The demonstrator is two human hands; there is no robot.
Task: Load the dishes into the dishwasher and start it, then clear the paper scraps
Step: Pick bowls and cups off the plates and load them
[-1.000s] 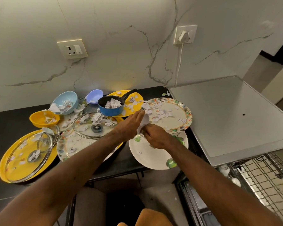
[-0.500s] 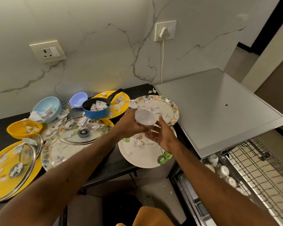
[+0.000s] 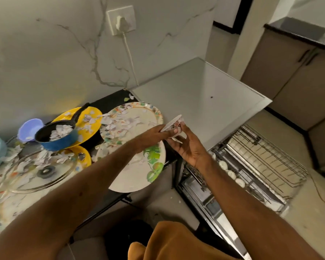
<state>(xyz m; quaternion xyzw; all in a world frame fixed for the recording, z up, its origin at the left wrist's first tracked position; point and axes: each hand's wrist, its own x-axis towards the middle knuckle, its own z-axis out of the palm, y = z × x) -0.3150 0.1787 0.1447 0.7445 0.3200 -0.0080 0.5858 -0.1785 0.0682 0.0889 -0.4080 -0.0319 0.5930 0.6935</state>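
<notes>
Loading: my left hand (image 3: 152, 135) and right hand (image 3: 189, 149) pinch a floral cup (image 3: 174, 125), likely bound for the rack (image 3: 266, 166) right of my fingers.

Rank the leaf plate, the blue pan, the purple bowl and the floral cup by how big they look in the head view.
1. leaf plate, partly hidden
2. blue pan
3. purple bowl and floral cup look alike; the cup is nearer the camera, so they stay unranked.

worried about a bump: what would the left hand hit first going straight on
Probably the right hand, which grips the same cup that the left hand pinches; beyond, the grey dishwasher top.
</notes>
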